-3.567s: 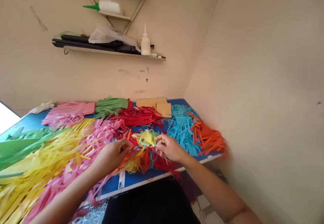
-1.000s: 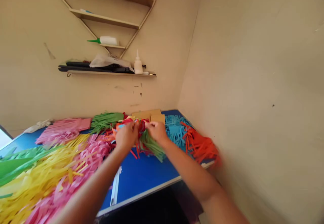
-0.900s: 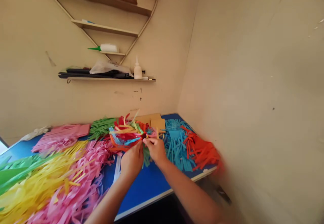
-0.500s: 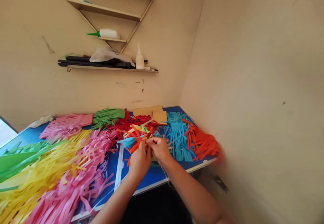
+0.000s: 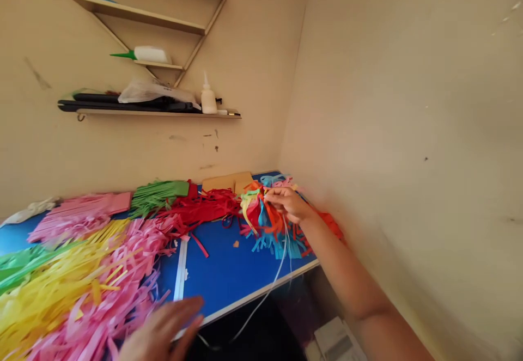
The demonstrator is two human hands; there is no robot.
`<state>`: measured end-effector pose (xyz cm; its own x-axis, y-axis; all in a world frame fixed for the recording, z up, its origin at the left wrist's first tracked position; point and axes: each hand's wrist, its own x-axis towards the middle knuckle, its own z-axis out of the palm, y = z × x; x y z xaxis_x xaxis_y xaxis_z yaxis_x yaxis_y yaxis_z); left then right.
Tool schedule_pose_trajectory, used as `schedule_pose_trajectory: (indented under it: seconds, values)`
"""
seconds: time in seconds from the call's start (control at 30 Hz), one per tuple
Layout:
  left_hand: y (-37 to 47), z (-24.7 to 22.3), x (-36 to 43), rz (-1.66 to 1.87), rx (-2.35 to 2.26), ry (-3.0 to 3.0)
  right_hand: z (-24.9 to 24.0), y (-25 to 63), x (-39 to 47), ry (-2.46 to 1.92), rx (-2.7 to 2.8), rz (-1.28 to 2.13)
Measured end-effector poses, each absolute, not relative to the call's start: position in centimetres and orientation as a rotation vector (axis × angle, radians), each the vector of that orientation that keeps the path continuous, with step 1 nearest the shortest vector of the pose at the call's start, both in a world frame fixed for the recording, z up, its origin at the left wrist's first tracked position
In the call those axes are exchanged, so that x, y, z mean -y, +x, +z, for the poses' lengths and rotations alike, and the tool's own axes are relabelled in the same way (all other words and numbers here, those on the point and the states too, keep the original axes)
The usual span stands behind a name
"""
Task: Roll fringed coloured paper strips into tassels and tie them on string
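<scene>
My right hand point(image 5: 286, 203) pinches the top of a multicoloured paper tassel point(image 5: 261, 214), whose orange, red, blue and yellow strips hang down over the far right of the table. From the tassel a white string point(image 5: 265, 298) trails over the front edge and down toward my left hand. Low in the view, my left hand point(image 5: 163, 328) is smeared by motion, with fingers stretched and thumb apart; nothing shows in it. Under the tassel lie light blue paper fringes point(image 5: 281, 246), with orange-red fringes point(image 5: 330, 225) beside them, partly behind my right wrist.
Yellow fringes point(image 5: 61, 274), pink fringes point(image 5: 139, 257), green fringes point(image 5: 159, 195) and red fringes point(image 5: 208, 206) cover the left and back of the blue table point(image 5: 232, 268). Tan paper point(image 5: 224, 180) lies by the wall. Above, a shelf point(image 5: 159, 114) carries a glue bottle point(image 5: 208, 99).
My hands were together at the tassel. Now the right has carried it rightward and away, while the left has let go and dropped to the lower left. The view has turned slightly right.
</scene>
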<state>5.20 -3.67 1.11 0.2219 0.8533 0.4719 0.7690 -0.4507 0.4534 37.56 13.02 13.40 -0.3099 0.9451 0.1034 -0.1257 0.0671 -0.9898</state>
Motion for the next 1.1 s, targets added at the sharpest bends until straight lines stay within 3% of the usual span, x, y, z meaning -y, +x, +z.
schedule_pose_trajectory:
  seconds: [0.13,0.23,0.6,0.8,1.1]
  values:
    - [6.5,12.0,0.1,1.402,-1.388,2.519,13.9,34.2,-9.4,-0.777,1.689,1.568]
    - [9.0,14.7,-2.1,1.267,-1.163,2.621,13.4,32.1,-7.6,-0.629,1.913,1.594]
    - [9.8,10.6,-1.7,1.098,-1.219,2.037,12.0,30.2,-5.2,-0.708,2.078,1.216]
    - [10.3,9.3,-1.0,0.920,-0.980,1.367,10.8,29.1,-4.5,-0.637,1.971,1.228]
    - [10.2,8.3,-0.8,0.988,-1.012,1.288,9.7,28.5,-4.3,-0.749,1.895,1.224]
